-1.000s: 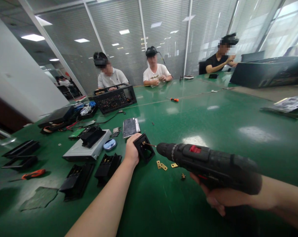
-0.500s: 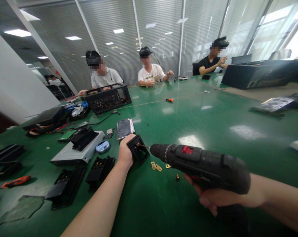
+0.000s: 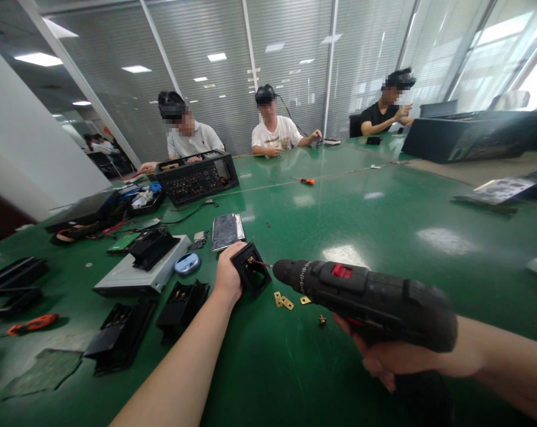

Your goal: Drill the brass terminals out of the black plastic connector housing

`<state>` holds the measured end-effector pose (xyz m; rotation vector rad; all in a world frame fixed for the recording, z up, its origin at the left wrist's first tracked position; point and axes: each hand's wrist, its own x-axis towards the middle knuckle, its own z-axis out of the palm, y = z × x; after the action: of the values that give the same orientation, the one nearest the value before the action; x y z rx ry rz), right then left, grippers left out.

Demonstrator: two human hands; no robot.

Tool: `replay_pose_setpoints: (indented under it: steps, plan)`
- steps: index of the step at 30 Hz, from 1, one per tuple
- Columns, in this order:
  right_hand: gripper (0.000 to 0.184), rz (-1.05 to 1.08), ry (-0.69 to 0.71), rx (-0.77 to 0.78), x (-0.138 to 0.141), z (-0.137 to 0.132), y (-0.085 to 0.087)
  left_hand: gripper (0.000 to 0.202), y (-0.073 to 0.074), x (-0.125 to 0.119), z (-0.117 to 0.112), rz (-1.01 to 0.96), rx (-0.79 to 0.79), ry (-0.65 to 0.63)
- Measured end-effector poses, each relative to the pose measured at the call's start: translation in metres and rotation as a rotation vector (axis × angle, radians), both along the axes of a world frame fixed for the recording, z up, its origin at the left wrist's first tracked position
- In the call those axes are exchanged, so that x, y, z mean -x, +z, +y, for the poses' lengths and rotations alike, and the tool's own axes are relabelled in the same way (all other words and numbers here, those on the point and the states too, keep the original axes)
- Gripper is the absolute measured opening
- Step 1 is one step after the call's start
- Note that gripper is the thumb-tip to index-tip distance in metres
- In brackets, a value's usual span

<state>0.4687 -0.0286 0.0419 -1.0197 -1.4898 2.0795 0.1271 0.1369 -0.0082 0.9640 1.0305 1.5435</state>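
The left hand (image 3: 227, 274), fingers closed, holds the black housing (image 3: 252, 275) on the counter (image 3: 339, 225), its open face showing a brass fitting (image 3: 251, 260) inside. The right hand (image 3: 386, 359) has its fingers wrapped round the cordless drill (image 3: 366, 299), which lies level, bit pointing left into the housing just beside the left fingers.

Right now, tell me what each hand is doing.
Left hand: closed on the small black housing.
Right hand: closed on the cordless drill.

Your drill (image 3: 370, 302) (black, with a red switch on top) points left, level above the table (image 3: 384, 225), its thin bit (image 3: 263, 264) entering the open face of the small black square housing (image 3: 252, 276) tilted there.
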Motion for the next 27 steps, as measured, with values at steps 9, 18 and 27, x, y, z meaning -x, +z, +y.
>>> replay_pose_setpoints:
  steps: [9, 18, 27]
  plan:
    - [0.052, 0.026, 0.014, 0.001, -0.003, 0.000, -0.006, 0.027, 0.004, -0.001, -0.001, -0.014, -0.004, -0.006]
    - [0.053, 0.050, 0.023, -0.013, -0.008, 0.002, -0.019, 0.030, 0.002, 0.000, 0.000, -0.012, -0.026, -0.014]
    - [0.057, 0.064, 0.058, -0.081, 0.004, 0.004, 0.010, 0.030, 0.002, -0.002, 0.001, -0.001, -0.030, 0.009]
